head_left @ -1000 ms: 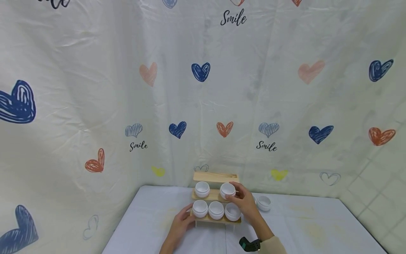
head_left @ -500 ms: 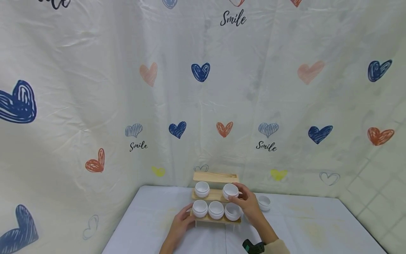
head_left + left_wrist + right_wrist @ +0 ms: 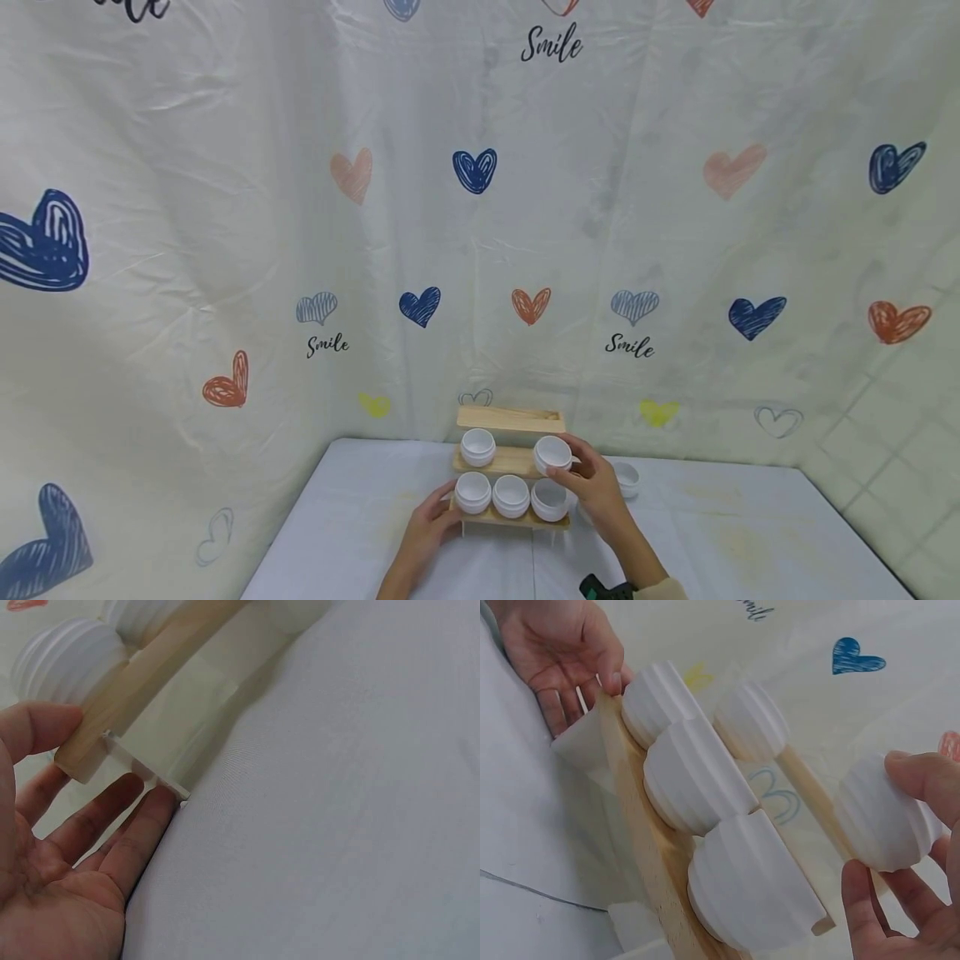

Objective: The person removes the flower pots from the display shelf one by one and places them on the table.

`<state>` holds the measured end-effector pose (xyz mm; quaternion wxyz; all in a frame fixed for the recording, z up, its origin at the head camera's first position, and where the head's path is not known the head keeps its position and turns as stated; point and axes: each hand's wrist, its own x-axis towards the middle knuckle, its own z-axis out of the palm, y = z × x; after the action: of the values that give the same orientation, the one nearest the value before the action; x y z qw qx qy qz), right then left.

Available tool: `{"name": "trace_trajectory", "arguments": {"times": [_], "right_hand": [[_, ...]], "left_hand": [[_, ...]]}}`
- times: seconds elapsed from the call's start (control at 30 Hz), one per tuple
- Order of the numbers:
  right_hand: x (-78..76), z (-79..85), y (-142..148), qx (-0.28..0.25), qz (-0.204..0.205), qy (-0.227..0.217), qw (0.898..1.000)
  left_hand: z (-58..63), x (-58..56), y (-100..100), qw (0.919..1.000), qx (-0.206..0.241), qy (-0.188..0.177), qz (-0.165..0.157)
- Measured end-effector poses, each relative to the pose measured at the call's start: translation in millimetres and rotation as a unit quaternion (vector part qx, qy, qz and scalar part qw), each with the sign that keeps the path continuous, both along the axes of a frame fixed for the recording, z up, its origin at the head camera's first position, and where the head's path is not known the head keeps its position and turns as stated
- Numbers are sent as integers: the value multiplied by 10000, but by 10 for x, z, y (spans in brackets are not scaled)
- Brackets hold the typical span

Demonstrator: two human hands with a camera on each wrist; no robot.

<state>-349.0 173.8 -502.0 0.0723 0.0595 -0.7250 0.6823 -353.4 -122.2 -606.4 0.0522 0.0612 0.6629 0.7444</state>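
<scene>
In the head view, a white cup (image 3: 552,452) is pinched in the grip of the right hand (image 3: 596,487), at the right end of the middle shelf (image 3: 513,459) of a tiered wooden rack (image 3: 512,418). The left end of the lower shelf (image 3: 498,518) is held by the left hand (image 3: 431,523). Along that lower shelf three cups (image 3: 512,497) are lined up, and a single cup (image 3: 477,447) is set at the left of the middle one. Another cup (image 3: 627,477), partly hidden by the right hand, is placed on the white surface (image 3: 712,521).

In the left wrist view, the shelf end is grasped with the thumb on top; other fingers are spread below, near a thin pale support (image 3: 146,766).

In the right wrist view, the pinched cup is clasped between thumb and fingers; whether its base is touching the shelf cannot be told.
</scene>
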Motion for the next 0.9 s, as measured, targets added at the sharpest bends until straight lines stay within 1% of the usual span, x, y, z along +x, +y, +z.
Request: {"name": "trace_trajectory", "arguments": {"times": [0.1, 0.33, 0.57, 0.7, 0.9], "right_hand": [[17, -6, 16, 18, -27, 25, 10000], [73, 3, 62, -36, -120, 61, 9999], [136, 4, 124, -17, -79, 104, 9999], [157, -18, 165, 55, -151, 132, 9998], [183, -21, 226, 109, -319, 2, 9994]], "left_hand": [[-7, -4, -1, 10000, -1, -11, 16], [-35, -2, 0, 9999, 68, 85, -19], [-42, -12, -1, 9998, 133, 116, -41], [-35, -9, -3, 9999, 110, 117, -45], [-39, -6, -3, 9999, 104, 113, -27]]}}
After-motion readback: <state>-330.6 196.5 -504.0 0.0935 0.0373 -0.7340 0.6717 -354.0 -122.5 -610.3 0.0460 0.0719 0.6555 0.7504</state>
